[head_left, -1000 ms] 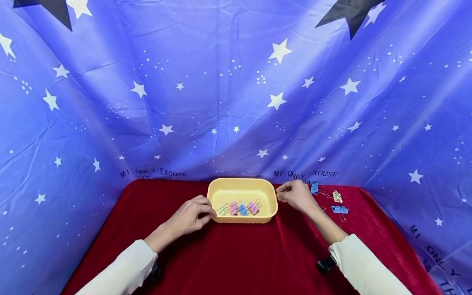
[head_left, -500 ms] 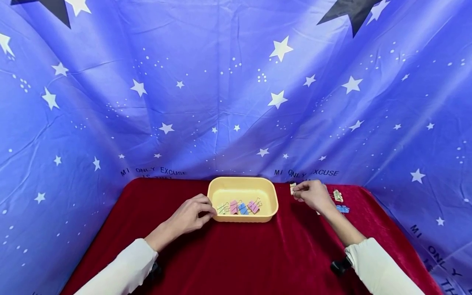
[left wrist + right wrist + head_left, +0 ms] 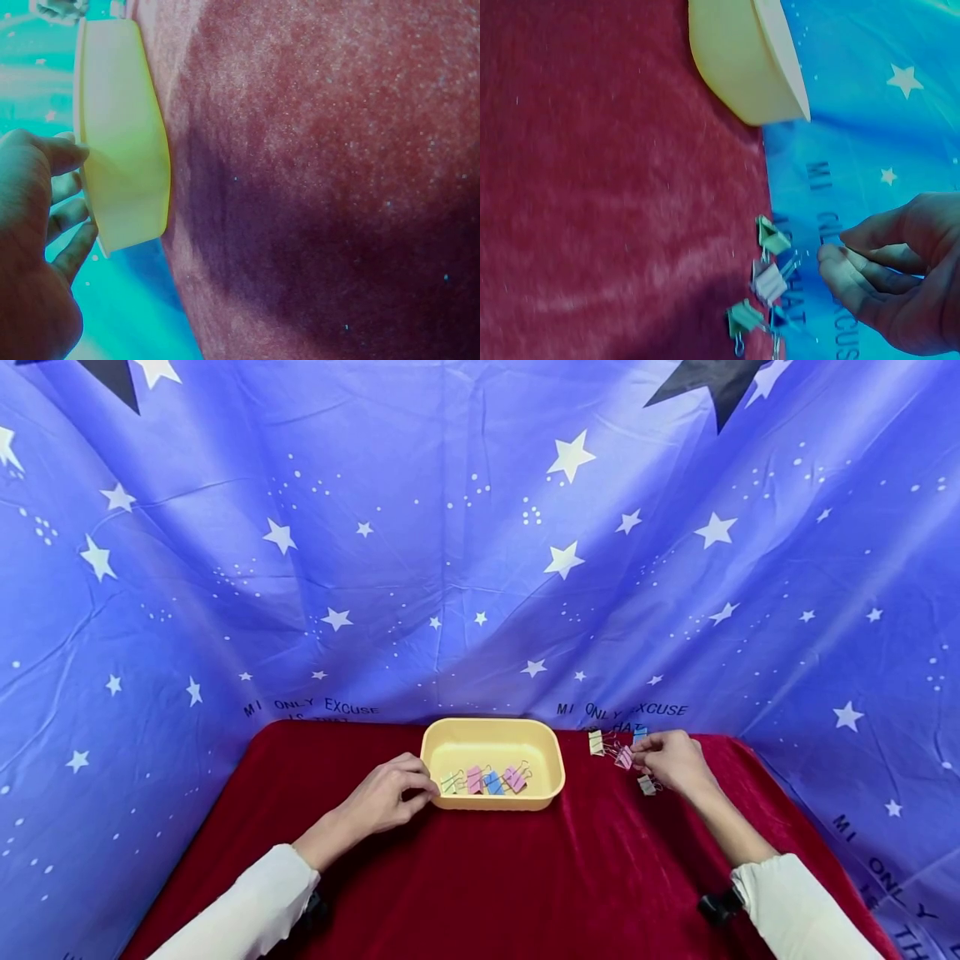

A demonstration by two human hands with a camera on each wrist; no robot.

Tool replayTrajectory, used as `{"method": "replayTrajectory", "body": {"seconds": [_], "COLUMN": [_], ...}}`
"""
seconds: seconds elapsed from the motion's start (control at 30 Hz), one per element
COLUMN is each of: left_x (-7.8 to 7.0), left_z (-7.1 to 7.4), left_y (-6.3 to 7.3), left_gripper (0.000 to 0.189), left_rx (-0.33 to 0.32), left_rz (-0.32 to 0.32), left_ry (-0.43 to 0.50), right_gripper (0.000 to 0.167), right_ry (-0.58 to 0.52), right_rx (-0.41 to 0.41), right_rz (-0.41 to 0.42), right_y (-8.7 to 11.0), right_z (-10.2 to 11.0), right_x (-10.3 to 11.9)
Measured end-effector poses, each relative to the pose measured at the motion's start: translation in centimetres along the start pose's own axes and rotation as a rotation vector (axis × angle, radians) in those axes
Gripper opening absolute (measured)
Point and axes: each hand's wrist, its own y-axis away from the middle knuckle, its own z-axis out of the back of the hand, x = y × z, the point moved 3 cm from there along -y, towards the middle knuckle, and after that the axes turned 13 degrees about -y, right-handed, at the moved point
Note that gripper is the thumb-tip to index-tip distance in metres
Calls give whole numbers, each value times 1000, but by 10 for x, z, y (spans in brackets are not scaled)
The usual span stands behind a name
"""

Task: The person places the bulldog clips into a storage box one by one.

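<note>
In the head view my left hand (image 3: 393, 791) grips the left end of a yellow plastic bin (image 3: 491, 805). The left wrist view has the thumb on the outside of the bin's rim, fingers at the edge. Inside lie several binder clips: a pale one, a blue one (image 3: 493, 783) and pink ones (image 3: 517, 778). My right hand (image 3: 678, 764) hovers over loose clips right of the bin. Its bent fingertips are beside a pink binder clip (image 3: 624, 757); nothing shows between them in the right wrist view. A yellow clip (image 3: 596, 743) lies left of the pink one.
A blue clip (image 3: 640, 734) lies behind the pink one, and a pale green clip (image 3: 647, 786) in front. Red velvet cloth (image 3: 480, 885) covers the table. A blue star-printed curtain (image 3: 480, 543) rises along its back and sides.
My right hand has moved right, away from the bin and over the loose clips. The yellow and pink clips have come into sight behind it. My left hand stays at the bin.
</note>
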Motion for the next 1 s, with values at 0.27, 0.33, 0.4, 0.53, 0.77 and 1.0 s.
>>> {"method": "replayTrajectory", "body": {"seconds": [0.27,0.33,0.4,0.53,0.77,1.0], "left_x": [0,0,0,0,1,0], "left_z": [0,0,-1,0,1,0], "left_y": [-1,-1,-1,-1,-1,-1], "left_gripper": [10,10,10,10,11,12], "left_rx": [19,24,28,25,29,35], "left_rz": [9,11,14,12,14,13], "left_ry": [2,2,0,-4,5,-9], "right_gripper": [27,26,23,18,14,15], "right_ry": [59,90,103,149,224,110], "right_rx": [-5,-9,-10,-21,-24,-3], "right_rz": [-4,-23,-35,-27,-41,-88], "right_y": [-25,-22,-17,-5,4,-2], "right_z": [18,20,22,26,24,20], "right_x": [-58,-59,-55,-40,-34,-45]}}
